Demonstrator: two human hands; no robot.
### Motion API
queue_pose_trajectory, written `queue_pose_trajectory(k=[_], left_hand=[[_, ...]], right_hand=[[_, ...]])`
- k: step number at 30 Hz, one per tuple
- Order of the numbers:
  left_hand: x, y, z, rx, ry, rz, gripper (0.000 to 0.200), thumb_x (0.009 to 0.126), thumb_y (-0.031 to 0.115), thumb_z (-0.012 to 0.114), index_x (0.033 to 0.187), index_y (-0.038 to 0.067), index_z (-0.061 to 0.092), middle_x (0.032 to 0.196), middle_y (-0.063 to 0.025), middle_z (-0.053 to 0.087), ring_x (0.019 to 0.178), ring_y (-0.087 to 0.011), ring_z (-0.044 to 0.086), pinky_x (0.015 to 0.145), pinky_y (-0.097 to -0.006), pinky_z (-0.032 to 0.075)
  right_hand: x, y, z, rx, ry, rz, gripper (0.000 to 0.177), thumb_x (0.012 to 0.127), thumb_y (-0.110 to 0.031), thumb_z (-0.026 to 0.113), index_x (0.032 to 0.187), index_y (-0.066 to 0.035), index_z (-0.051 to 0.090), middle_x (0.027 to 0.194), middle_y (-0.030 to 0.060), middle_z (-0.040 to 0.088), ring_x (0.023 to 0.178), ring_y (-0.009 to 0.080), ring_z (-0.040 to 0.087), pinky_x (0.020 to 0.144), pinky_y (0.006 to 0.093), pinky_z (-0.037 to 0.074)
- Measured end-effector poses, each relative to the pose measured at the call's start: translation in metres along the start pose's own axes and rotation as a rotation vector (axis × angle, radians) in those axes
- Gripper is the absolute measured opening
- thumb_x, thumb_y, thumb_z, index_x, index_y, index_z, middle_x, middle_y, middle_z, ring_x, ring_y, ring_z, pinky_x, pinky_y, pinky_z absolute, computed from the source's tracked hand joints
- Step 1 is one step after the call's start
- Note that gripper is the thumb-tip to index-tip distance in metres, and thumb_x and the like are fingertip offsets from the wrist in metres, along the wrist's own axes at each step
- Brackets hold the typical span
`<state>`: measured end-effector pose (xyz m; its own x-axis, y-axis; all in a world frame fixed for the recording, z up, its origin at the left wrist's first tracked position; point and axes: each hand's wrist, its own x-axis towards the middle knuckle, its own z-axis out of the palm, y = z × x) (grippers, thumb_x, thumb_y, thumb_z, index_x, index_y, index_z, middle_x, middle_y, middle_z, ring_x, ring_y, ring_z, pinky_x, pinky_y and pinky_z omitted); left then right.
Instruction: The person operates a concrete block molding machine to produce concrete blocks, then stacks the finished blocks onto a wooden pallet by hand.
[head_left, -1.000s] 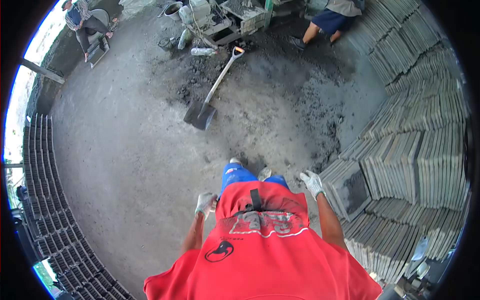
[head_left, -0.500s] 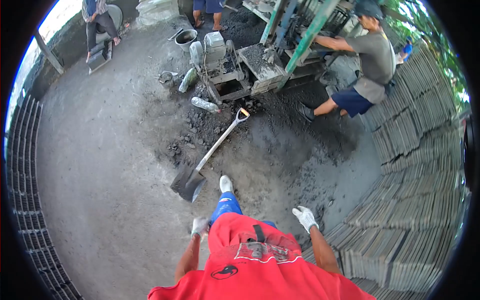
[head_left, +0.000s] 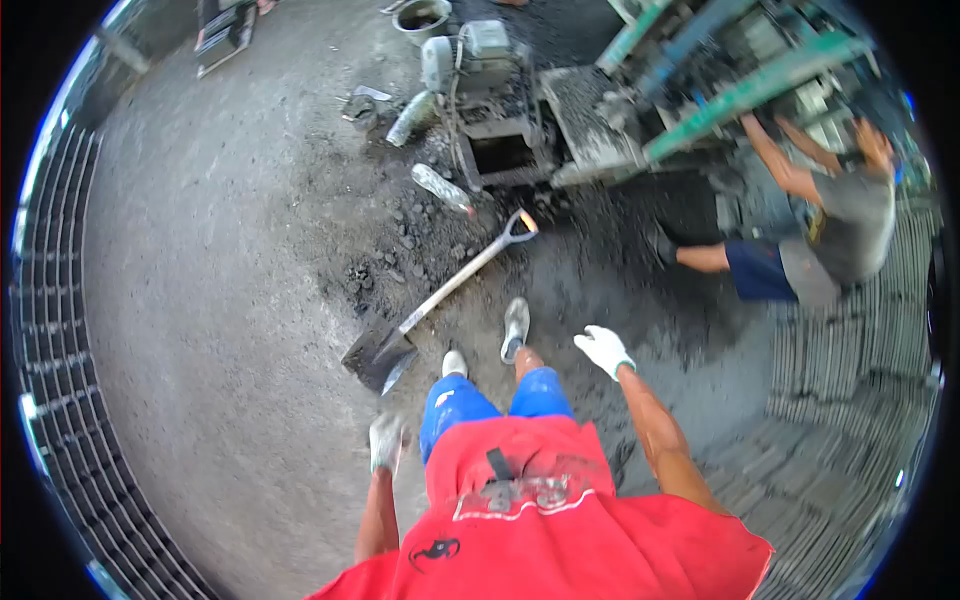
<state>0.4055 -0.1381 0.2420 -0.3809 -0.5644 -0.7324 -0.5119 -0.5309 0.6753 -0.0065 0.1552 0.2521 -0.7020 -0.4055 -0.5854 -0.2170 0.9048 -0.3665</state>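
My right hand [head_left: 604, 350], in a white glove, reaches forward with its fingers stretched out and nothing in them. Low beside my left leg hangs my left hand [head_left: 387, 443], also gloved; it is somewhat blurred, its fingers look loosely apart, and no object shows in it. A shovel [head_left: 455, 285] lies on the ground ahead of my feet. Its dark blade [head_left: 380, 357] is just beyond my left hand, and its handle grip [head_left: 521, 226] points away to the right. Neither hand touches the shovel.
Beyond the shovel are a plastic bottle [head_left: 440, 187], a motor [head_left: 486, 40], a bucket [head_left: 422, 18] and a machine with a green beam [head_left: 760, 92]. A person [head_left: 850, 215] works at it on the right. Stacked tiles [head_left: 830, 350] line the right side; a rack [head_left: 65, 330] stands left.
My view has turned and I have stepped forward, with my right foot now showing ahead. My right hand has risen forward. The shovel lies in the same spot; the person leans further toward the machine.
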Motion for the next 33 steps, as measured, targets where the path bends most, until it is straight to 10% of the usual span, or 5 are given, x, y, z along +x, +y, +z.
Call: queue_pose_trajectory(k=[6,8,21,28,33], left_hand=[[-0.016,-0.123,0.054,0.217,-0.01,-0.279,0.016,0.085,0.013,0.062,0.079,0.0,0.065,0.068,-0.009,0.064,0.056,-0.0193,0.063,0.052,-0.0321,0.052],[0.007,-0.119,0.088,-0.037,0.105,-0.664,0.015,0.086,0.012,0.062,0.081,-0.001,0.066,0.071,-0.0081,0.066,0.061,-0.0183,0.065,0.056,-0.0306,0.052],[0.154,-0.359,0.153,-0.115,0.19,-0.463,0.013,0.09,0.01,0.059,0.089,-0.001,0.066,0.083,-0.0033,0.068,0.077,-0.0081,0.057,0.066,-0.0275,0.047],[0.172,-0.206,0.125,-0.064,0.265,-0.556,0.015,0.088,0.01,0.061,0.093,-0.004,0.064,0.082,-0.0048,0.066,0.074,-0.0089,0.058,0.062,-0.0256,0.046],[0.113,0.002,0.165,0.164,0.23,-0.084,0.019,0.089,0.016,0.063,0.099,0.001,0.066,0.088,-0.0072,0.067,0.082,-0.0133,0.061,0.075,-0.0286,0.049]], right_hand=[[0.223,-0.05,0.007,-0.225,-0.052,-0.243,0.06,0.085,-0.043,0.06,0.126,0.0,0.056,0.118,0.0227,0.063,0.111,0.0369,0.059,0.097,0.0421,0.046],[0.298,-0.065,0.039,-0.333,-0.029,-0.333,0.057,0.084,-0.042,0.061,0.124,-0.002,0.056,0.11,0.0216,0.064,0.104,0.0374,0.061,0.091,0.0442,0.048],[0.604,-0.038,0.295,-1.076,0.134,-0.696,0.027,0.079,-0.018,0.059,0.103,-0.009,0.067,0.104,0.0098,0.063,0.105,0.027,0.056,0.094,0.0479,0.037],[0.462,-0.078,0.212,-1.001,-0.391,-0.582,0.029,0.065,-0.028,0.068,0.086,-0.01,0.076,0.08,0.0141,0.071,0.076,0.031,0.07,0.069,0.0434,0.055],[0.259,-0.121,0.098,-0.816,-0.682,-0.48,0.033,0.064,-0.033,0.072,0.087,-0.009,0.075,0.08,0.0144,0.071,0.076,0.0324,0.07,0.069,0.0424,0.056]])
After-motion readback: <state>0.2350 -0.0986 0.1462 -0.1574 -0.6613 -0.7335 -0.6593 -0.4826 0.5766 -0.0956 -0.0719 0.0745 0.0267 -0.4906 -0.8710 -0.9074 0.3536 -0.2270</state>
